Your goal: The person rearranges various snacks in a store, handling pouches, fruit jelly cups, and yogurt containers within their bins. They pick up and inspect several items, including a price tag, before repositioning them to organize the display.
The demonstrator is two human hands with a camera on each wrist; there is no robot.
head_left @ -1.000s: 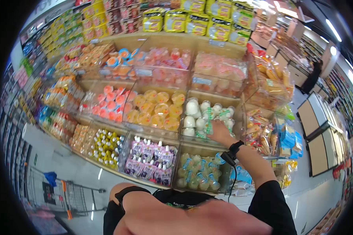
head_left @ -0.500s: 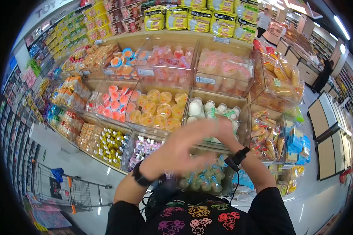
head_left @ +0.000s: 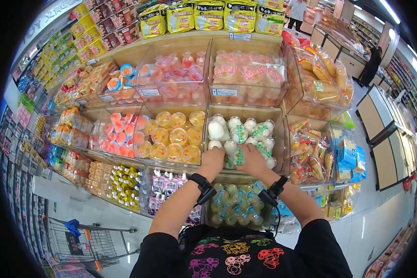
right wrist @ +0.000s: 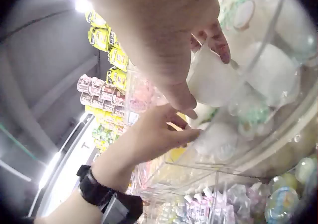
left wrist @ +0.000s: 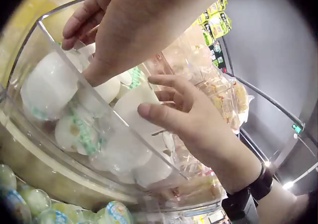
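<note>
Both hands are inside a clear-walled bin [head_left: 282, 160] of white jelly cups [head_left: 250, 124], some with green printed labels. My right hand [head_left: 254, 163] has its thumb and fingers round a white jelly cup [right wrist: 212, 82] near the bin's front wall, also seen in the left wrist view. Just to its left, my left hand [head_left: 211, 163] reaches over the front wall. In the left wrist view its fingers [left wrist: 82, 23] lie loosely extended among the white cups, with the thumb apart from them. Each wrist wears a black strap with a camera.
Yellow jelly cups [head_left: 178, 135] fill the bin on the left, and wrapped snacks [head_left: 308, 150] the one on the right. Below are greenish round cups [head_left: 238, 204] and purple pouches [head_left: 164, 187]. A shopping cart [head_left: 88, 243] stands at lower left. Two people are in the background.
My left hand has swung forward from before the chest into the bin beside the right hand. The right hand stays at the white cups. The head view has shifted slightly.
</note>
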